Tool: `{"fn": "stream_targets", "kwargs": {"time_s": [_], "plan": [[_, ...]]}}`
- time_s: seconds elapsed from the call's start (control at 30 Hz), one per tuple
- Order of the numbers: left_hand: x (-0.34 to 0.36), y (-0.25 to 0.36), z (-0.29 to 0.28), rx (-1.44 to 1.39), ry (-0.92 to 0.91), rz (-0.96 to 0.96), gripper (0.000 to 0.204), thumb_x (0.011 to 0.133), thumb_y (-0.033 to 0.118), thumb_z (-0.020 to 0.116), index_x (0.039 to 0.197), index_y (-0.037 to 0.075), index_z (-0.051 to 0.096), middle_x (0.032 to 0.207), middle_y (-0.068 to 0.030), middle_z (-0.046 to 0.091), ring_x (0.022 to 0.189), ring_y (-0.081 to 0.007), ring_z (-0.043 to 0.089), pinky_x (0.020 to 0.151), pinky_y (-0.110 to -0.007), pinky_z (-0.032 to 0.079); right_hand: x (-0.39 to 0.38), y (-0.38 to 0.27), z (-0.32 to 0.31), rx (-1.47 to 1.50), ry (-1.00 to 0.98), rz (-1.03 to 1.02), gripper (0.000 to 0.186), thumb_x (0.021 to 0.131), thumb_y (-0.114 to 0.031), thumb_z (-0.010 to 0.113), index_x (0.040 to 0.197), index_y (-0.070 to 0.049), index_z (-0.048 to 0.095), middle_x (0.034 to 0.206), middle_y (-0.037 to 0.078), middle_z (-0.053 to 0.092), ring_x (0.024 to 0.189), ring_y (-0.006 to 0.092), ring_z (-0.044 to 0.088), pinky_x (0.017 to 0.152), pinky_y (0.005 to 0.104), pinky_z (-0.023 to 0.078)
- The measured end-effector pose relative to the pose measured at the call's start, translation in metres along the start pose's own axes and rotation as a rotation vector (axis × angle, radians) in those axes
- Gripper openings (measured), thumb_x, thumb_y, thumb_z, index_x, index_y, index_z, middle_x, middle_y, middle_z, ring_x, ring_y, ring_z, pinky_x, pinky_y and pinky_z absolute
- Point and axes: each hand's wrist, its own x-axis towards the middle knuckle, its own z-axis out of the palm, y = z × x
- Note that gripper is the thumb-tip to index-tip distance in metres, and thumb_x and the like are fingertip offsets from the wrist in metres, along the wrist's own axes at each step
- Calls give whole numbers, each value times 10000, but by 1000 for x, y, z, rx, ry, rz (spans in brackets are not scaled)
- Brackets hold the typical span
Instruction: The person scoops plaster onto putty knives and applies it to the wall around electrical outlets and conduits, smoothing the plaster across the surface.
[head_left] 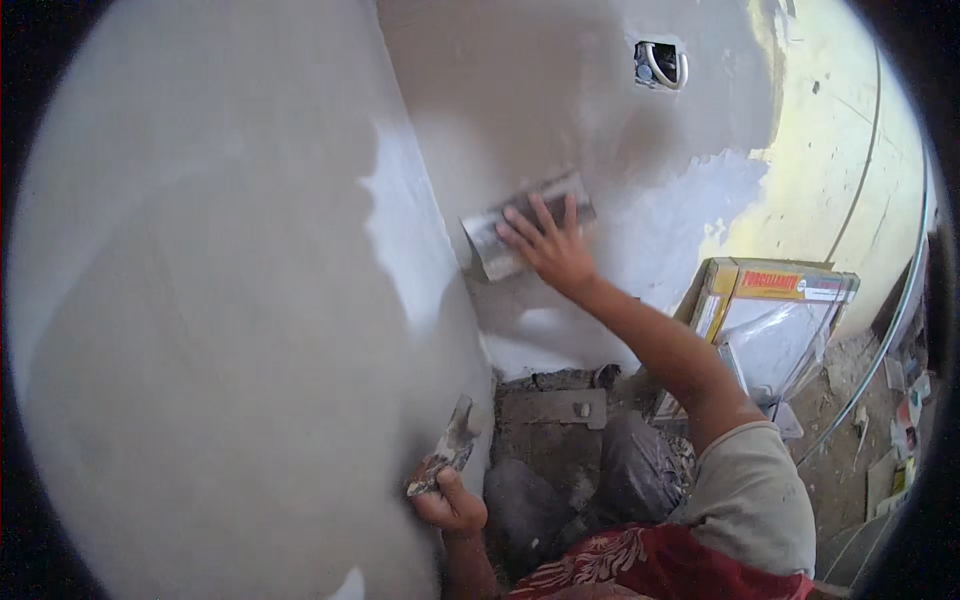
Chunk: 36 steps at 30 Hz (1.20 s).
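Note:
My right hand presses a wide steel plastering trowel against the facing wall, close to the inner corner. Its fingers spread across the back of the blade; the thumb and handle are hidden. Lower down, my left hand is closed around the handle of a putty knife, whose smeared blade points up beside the left wall. Damp grey-brown plaster covers much of the facing wall, with paler white patches around the corner and toward the right.
A recessed electrical box with a looped white conduit sits high in the facing wall. Flat boxed panels, partly wrapped in plastic, lean at the right. A flat board lies at the wall's foot. Debris litters the floor beside a long thin tube.

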Motion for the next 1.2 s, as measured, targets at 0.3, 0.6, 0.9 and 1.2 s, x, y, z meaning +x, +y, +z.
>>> {"fn": "stream_targets", "kwargs": {"time_s": [0.3,0.6,0.9,1.2], "plan": [[-5,-11,-13,358,-8,45,338,955,269,480,1040,-58,494,987,-166,562,882,-250,547,774,-386,456,-136,-79,-19,442,-380,70,687,847,-268,537,1450,-138,234,1502,105,221,1381,364,186,1035,711,119],[-12,-19,8,378,-225,-239,689,885,571,467,1129,-73,435,1038,-183,528,909,-273,522,832,-396,442,-282,-101,-138,1410,-425,762,622,766,-11,560,1367,-101,427,1316,132,521,1193,299,517,1014,455,360],[-104,-34,48,-359,-783,-821,393,914,286,534,1170,-6,473,1140,-150,556,1025,-255,562,867,-403,476,-282,-80,-191,1737,-76,617,488,835,-173,653,1296,-92,517,1287,159,533,1229,302,487,1076,465,274],[-145,-76,73,-761,-391,-1448,407,872,155,616,1230,83,439,1152,-99,561,1083,-256,555,929,-471,450,-339,-43,-137,1081,-326,172,527,726,-182,682,1231,-88,563,1293,145,519,1215,322,476,1029,517,300]]}}
